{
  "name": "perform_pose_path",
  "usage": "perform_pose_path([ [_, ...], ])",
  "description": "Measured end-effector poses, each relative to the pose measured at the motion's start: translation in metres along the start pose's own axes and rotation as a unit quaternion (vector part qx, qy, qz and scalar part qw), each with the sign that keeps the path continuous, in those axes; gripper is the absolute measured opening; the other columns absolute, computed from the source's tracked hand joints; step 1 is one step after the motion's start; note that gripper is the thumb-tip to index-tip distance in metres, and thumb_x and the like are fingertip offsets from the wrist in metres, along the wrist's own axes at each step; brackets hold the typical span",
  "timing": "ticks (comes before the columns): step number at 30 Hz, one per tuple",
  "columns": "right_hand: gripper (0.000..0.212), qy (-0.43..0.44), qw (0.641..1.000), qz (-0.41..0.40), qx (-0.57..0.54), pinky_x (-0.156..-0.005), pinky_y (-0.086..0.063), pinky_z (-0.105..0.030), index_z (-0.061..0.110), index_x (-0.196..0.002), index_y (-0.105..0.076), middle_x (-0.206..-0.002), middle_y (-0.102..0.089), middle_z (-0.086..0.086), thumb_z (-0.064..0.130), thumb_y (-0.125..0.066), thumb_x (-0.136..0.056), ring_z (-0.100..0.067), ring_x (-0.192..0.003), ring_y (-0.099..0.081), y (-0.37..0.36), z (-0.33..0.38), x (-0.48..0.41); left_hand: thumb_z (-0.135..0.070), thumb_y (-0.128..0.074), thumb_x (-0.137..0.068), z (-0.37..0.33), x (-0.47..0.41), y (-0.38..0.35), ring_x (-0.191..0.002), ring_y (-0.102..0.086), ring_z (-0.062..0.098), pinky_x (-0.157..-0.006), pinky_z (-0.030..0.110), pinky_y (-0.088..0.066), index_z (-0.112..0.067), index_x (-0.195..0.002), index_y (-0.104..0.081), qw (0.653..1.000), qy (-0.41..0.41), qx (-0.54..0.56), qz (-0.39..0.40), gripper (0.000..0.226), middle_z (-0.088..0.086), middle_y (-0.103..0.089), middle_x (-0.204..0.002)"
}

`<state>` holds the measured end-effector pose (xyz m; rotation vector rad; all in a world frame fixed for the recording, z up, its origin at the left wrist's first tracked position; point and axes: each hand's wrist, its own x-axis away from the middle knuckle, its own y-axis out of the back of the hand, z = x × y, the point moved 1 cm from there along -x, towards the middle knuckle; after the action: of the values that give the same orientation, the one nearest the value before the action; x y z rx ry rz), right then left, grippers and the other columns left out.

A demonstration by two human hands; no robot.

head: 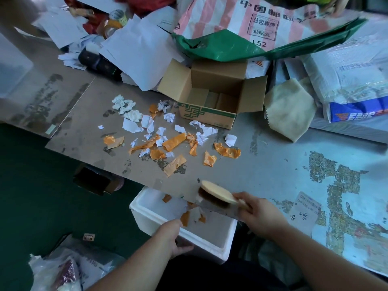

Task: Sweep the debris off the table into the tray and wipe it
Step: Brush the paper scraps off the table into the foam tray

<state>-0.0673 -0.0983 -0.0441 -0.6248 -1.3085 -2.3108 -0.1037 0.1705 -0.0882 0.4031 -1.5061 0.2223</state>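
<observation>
Head view, looking down on a worn grey tabletop [262, 164].

Far left: loose white paper sheets [136, 53] heaped over a black cylindrical object [94, 59].

Left of centre on the table: scattered debris of crumpled white paper scraps [132, 115] and torn orange tape pieces [174, 141], spread between the far clutter and the near table edge.

Near left, below the table edge: white rectangular foam tray [147, 213], held partly under the edge, with a few orange and white scraps [189, 216] already inside.

Left hand [172, 238]: fingers curled over the tray's near rim, gripping it.

Centre, far side: open brown cardboard box with green printing [212, 95], flaps raised, standing just beyond the debris; behind it, a green plastic bag [220, 49] and a pink-and-white striped sack with black printed characters [241, 19].

Near centre, at the table edge above the tray: oval pale wooden brush with dark bristles [216, 195], bristles down on the table.

Right hand [260, 215]: closed around the brush handle, fingers wrapped.

Right of the box: folded beige cloth with zigzag edges [289, 110], lying on the table, clear of the debris.

Far right: white printed packages wrapped in plastic [352, 80], stacked beside the cloth.
</observation>
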Motion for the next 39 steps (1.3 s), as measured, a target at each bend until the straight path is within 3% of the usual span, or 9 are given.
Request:
perform_pose_path([
  [3, 0.034, -0.026, 0.995, -0.095, -0.001, -0.065, -0.054, -0.035, 0.046, -0.129, -0.052, -0.079, -0.065, 0.004, 0.036, -0.051, -0.096, -0.026, -0.071, -0.065, 0.027, -0.001, -0.022, -0.008, -0.061, -0.093, 0.0, -0.003, 0.0, -0.109, -0.059, 0.048, -0.071, 0.067, -0.06, -0.005, -0.123, -0.048, 1.0, 0.0, -0.005, -0.004, 0.032, 0.028, -0.054, -0.127],
  [7, 0.034, -0.066, 0.983, -0.172, 0.009, -0.063, -0.05, -0.034, 0.042, -0.13, -0.048, -0.086, -0.064, 0.0, 0.036, -0.045, -0.097, -0.03, -0.072, -0.062, 0.06, -0.004, -0.049, -0.008, -0.062, -0.092, 0.001, -0.002, -0.001, -0.105, -0.062, 0.047, -0.058, 0.062, -0.06, -0.003, -0.123, -0.051, 1.0, -0.002, -0.021, -0.011, 0.033, 0.027, -0.057, -0.123],
  [12, 0.035, -0.085, 0.987, -0.118, 0.062, -0.063, -0.046, -0.032, 0.043, -0.13, -0.048, -0.095, -0.063, -0.001, 0.033, -0.043, -0.097, -0.029, -0.076, -0.058, 0.065, -0.009, -0.055, -0.007, -0.061, -0.093, 0.0, -0.002, -0.002, -0.102, -0.062, 0.047, -0.062, 0.066, -0.06, -0.002, -0.121, -0.05, 1.0, 0.002, -0.007, -0.009, 0.031, 0.029, -0.059, -0.12],
  [19, 0.039, -0.073, 0.996, -0.043, 0.033, -0.061, -0.048, -0.031, 0.046, -0.13, -0.05, -0.089, -0.064, 0.002, 0.03, -0.046, -0.095, -0.025, -0.076, -0.063, 0.023, -0.009, -0.02, -0.01, -0.058, -0.094, 0.001, -0.003, -0.004, -0.108, -0.061, 0.047, -0.059, 0.064, -0.059, -0.002, -0.124, -0.05, 1.0, -0.005, -0.018, -0.008, 0.033, 0.028, -0.058, -0.124],
  [25, 0.041, -0.027, 0.997, 0.019, 0.068, -0.075, -0.053, -0.034, 0.05, -0.132, -0.047, -0.107, -0.072, 0.005, 0.037, -0.047, -0.093, -0.023, -0.095, -0.067, 0.001, -0.006, 0.002, -0.009, -0.056, -0.098, -0.003, 0.005, -0.009, -0.111, -0.059, 0.044, -0.056, 0.058, -0.06, -0.003, -0.119, -0.05, 1.0, -0.014, -0.026, -0.006, 0.022, 0.027, -0.056, -0.124],
  [29, 0.04, 0.017, 0.997, 0.052, 0.054, -0.071, -0.049, -0.03, 0.05, -0.13, -0.053, -0.089, -0.066, 0.012, 0.034, -0.051, -0.093, -0.017, -0.083, -0.064, 0.006, 0.001, -0.002, -0.01, -0.058, -0.098, -0.003, 0.004, -0.008, -0.113, -0.059, 0.046, -0.057, 0.058, -0.061, -0.004, -0.121, -0.051, 1.0, -0.012, -0.027, -0.002, 0.026, 0.027, -0.055, -0.126],
  [33, 0.037, -0.001, 1.0, -0.021, 0.006, -0.065, -0.049, -0.03, 0.049, -0.126, -0.054, -0.075, -0.062, 0.01, 0.033, -0.054, -0.093, -0.019, -0.07, -0.062, 0.019, 0.007, -0.019, -0.01, -0.058, -0.098, -0.003, 0.003, -0.009, -0.11, -0.057, 0.045, -0.06, 0.06, -0.059, -0.003, -0.122, -0.049, 1.0, -0.018, -0.022, -0.011, 0.027, 0.026, -0.053, -0.125],
  [37, 0.033, -0.039, 0.993, -0.112, -0.009, -0.066, -0.055, -0.036, 0.047, -0.127, -0.05, -0.088, -0.068, 0.0, 0.038, -0.048, -0.096, -0.026, -0.073, -0.064, 0.035, 0.013, -0.045, -0.01, -0.06, -0.092, -0.005, 0.004, -0.007, -0.112, -0.058, 0.046, -0.06, 0.064, -0.06, -0.005, -0.128, -0.049, 0.999, -0.011, -0.034, -0.014, 0.037, 0.026, -0.054, -0.125],
  [39, 0.033, -0.048, 0.991, -0.126, -0.001, -0.066, -0.053, -0.036, 0.046, -0.129, -0.047, -0.093, -0.067, -0.003, 0.039, -0.045, -0.097, -0.029, -0.074, -0.062, 0.04, 0.016, -0.055, -0.01, -0.059, -0.095, -0.005, 0.006, -0.007, -0.111, -0.058, 0.044, -0.07, 0.065, -0.06, -0.004, -0.124, -0.049, 1.0, -0.01, -0.024, -0.016, 0.032, 0.025, -0.054, -0.12],
])
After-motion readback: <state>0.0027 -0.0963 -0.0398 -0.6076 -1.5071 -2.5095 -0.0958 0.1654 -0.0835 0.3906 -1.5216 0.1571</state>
